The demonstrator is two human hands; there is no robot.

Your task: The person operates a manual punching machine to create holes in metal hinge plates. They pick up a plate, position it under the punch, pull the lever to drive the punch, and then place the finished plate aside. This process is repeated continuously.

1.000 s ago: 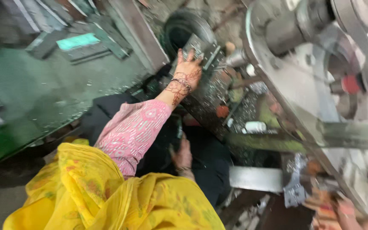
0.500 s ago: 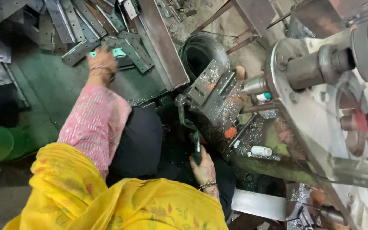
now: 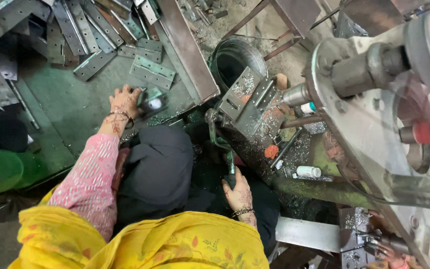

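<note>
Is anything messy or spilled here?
Yes. Shiny metal shavings are scattered over the machine's base beside the right hand. The metal hinge plates near the left hand lie in a jumbled pile.

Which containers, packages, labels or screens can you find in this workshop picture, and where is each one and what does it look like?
Small white bottle: lying on its side under the machine, cylindrical, right of the right hand.
Small white container with teal cap: beside the machine's spindle.
Small white round object: by the left hand, too blurred to identify.
No signs or screens visible.
</note>
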